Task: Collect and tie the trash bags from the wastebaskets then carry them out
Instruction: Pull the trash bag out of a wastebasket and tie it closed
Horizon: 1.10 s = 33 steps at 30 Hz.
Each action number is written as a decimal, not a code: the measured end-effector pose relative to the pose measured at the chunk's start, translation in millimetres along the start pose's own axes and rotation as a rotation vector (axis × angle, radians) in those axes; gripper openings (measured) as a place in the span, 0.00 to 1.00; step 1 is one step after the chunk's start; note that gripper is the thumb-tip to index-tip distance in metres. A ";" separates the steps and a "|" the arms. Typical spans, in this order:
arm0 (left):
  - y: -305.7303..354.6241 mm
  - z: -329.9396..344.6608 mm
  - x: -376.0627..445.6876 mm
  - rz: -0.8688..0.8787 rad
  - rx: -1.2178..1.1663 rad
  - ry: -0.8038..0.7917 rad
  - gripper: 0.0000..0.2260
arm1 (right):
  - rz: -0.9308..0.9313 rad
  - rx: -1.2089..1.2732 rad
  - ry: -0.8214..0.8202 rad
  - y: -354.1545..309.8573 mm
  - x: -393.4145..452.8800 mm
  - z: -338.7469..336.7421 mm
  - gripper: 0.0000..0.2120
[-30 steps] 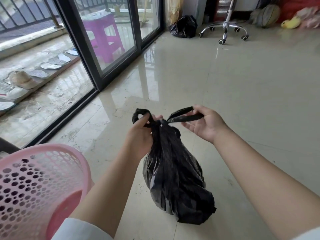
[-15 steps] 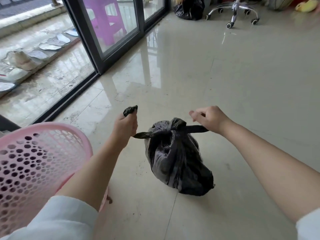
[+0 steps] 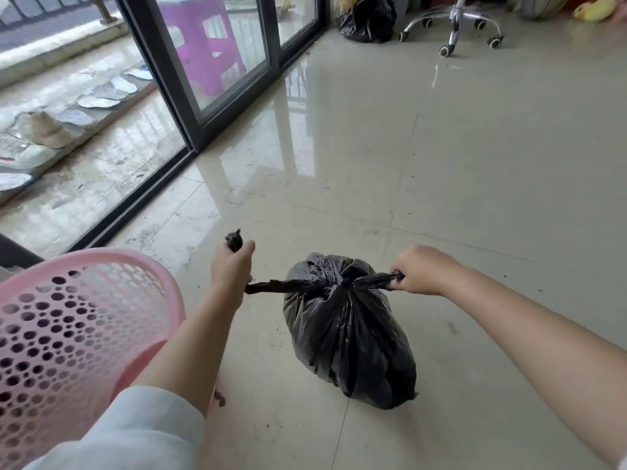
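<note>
A full black trash bag point(image 3: 349, 337) rests on the glossy tiled floor in front of me, its top drawn into a knot. My left hand point(image 3: 231, 269) grips the bag's left ear, whose end sticks up out of my fist. My right hand point(image 3: 420, 271) grips the right ear. Both ears are stretched taut sideways from the knot. A pink perforated wastebasket point(image 3: 68, 320) stands at the lower left, beside my left forearm. A second black trash bag point(image 3: 368, 18) lies far off by the glass door.
A black-framed sliding glass door point(image 3: 190, 96) runs along the left, with a purple stool point(image 3: 207, 42) and insoles behind it on the balcony. An office chair base point(image 3: 454, 25) on castors stands at the far top. Open floor lies ahead and to the right.
My hands have pulled apart sideways, drawing the two ears tight into a knot. The bag has settled lower on the floor.
</note>
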<state>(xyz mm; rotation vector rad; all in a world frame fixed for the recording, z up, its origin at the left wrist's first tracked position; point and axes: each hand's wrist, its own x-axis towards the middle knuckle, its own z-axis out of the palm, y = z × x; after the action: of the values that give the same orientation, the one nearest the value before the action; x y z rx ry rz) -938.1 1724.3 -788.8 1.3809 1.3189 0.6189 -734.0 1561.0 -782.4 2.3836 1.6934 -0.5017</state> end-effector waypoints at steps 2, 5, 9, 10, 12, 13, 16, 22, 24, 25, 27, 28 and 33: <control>3.3 1.4 0.1 -0.192 -0.305 0.077 0.04 | 0.021 0.032 -0.009 1.0 2.4 -5.0 0.18; 0.7 11.6 -8.2 -0.529 -0.353 0.090 0.18 | 0.070 0.078 -0.076 2.0 5.5 -6.0 0.16; 3.6 28.3 -32.5 -0.864 -0.478 -0.026 0.19 | 0.125 0.151 -0.131 5.2 4.9 -7.9 0.18; 4.0 31.1 -36.6 -0.880 -0.502 -0.028 0.19 | 0.134 0.157 -0.136 6.2 4.3 -9.0 0.18; 3.3 34.8 -38.5 -0.871 -0.577 -0.019 0.14 | 0.139 0.148 -0.150 6.9 3.2 -9.3 0.19; 4.9 35.4 -38.1 -0.850 -0.657 -0.012 0.13 | 0.140 0.145 -0.156 6.4 3.0 -8.6 0.19; 13.7 37.8 -37.0 -0.712 -0.810 -0.033 0.12 | 0.132 0.161 -0.151 3.7 3.0 -7.4 0.19; -5.5 55.7 -38.6 -0.432 -0.599 -0.213 0.06 | 0.108 0.220 -0.255 0.4 2.8 -7.9 0.14; -10.5 61.9 -40.1 -0.382 -0.308 -0.202 0.07 | 0.091 0.247 -0.285 -0.3 2.4 -6.1 0.14; -13.7 64.0 -37.6 -0.306 -0.148 -0.176 0.11 | 0.083 0.253 -0.285 -0.2 2.4 -5.7 0.14; -12.4 64.0 -35.3 -0.129 0.058 -0.118 0.14 | 0.072 0.259 -0.281 1.2 2.4 -5.8 0.13; -9.6 63.8 -35.0 -0.049 0.104 -0.102 0.13 | 0.068 0.260 -0.277 2.7 2.4 -6.2 0.12; 7.8 61.7 -29.9 0.110 0.184 -0.138 0.08 | 0.099 0.302 -0.213 13.1 1.6 -8.9 0.14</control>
<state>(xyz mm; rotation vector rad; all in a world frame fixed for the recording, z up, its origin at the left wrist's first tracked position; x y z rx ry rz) -887.4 1677.5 -790.6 1.6255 1.2182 0.4748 -719.7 1561.0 -775.4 2.4886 1.4891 -1.0182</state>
